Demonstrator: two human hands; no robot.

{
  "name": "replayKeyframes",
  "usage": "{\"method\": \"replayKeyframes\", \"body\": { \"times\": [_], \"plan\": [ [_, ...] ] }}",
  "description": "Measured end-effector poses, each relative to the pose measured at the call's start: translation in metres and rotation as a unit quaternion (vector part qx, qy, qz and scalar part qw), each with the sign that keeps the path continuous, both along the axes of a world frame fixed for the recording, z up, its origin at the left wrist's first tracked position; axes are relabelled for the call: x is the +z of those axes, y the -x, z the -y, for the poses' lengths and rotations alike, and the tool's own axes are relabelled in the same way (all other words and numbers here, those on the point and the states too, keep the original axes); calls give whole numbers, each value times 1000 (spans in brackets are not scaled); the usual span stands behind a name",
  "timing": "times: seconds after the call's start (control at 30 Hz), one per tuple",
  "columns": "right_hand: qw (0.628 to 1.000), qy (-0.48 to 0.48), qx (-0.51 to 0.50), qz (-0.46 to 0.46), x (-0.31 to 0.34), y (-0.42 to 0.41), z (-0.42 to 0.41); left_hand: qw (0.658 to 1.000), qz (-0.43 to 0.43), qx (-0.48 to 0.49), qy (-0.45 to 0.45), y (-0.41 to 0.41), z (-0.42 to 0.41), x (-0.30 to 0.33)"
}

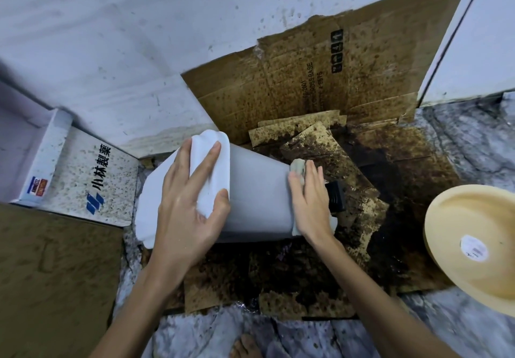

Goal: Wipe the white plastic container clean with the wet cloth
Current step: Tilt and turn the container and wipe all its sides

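The white plastic container (pixel 259 193) lies on its side over stained cardboard, its wide rim toward the left. My left hand (pixel 189 204) rests on that rim end with fingers spread and the thumb hooked over the edge, steadying it. My right hand (pixel 309 201) lies flat with straight fingers on the narrow bottom end, pressing a pale wet cloth (pixel 297 166) against the plastic. Only small parts of the cloth show above and below the hand.
Soiled brown cardboard (pixel 320 84) leans on the white wall and covers the floor. A small black object (pixel 335 196) sits just right of my hand. A beige round basin (pixel 473 246) stands at the right. A white printed box (pixel 92 179) lies left.
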State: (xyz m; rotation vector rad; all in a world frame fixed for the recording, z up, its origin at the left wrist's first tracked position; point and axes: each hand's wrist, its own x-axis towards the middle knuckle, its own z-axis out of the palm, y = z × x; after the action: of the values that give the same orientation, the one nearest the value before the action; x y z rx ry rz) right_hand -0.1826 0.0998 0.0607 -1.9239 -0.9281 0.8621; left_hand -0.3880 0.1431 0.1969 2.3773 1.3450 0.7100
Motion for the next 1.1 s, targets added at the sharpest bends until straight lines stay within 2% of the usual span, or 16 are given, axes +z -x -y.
{"method": "replayKeyframes", "body": {
  "times": [0.13,0.3,0.4,0.63,0.9,1.0,1.1],
  "plan": [
    [999,-45,21,21,30,28,-14,1000,8,4,12,6,-1,1],
    [989,-141,50,-5,74,60,-24,1000,4,9,11,5,2,3],
    [978,-181,46,-98,90,62,-20,1000,2,5,18,-1,5,3],
    [934,-197,-3,-298,116,46,-11,1000,-17,-3,25,-27,11,3],
    [952,-187,71,-233,135,16,-2,997,-21,-33,62,-52,18,6],
    [964,-176,95,-176,132,1,3,991,46,-58,112,-61,22,8],
    [968,-174,120,-136,126,-16,10,950,228,-56,203,-64,24,8]
  ]
}}
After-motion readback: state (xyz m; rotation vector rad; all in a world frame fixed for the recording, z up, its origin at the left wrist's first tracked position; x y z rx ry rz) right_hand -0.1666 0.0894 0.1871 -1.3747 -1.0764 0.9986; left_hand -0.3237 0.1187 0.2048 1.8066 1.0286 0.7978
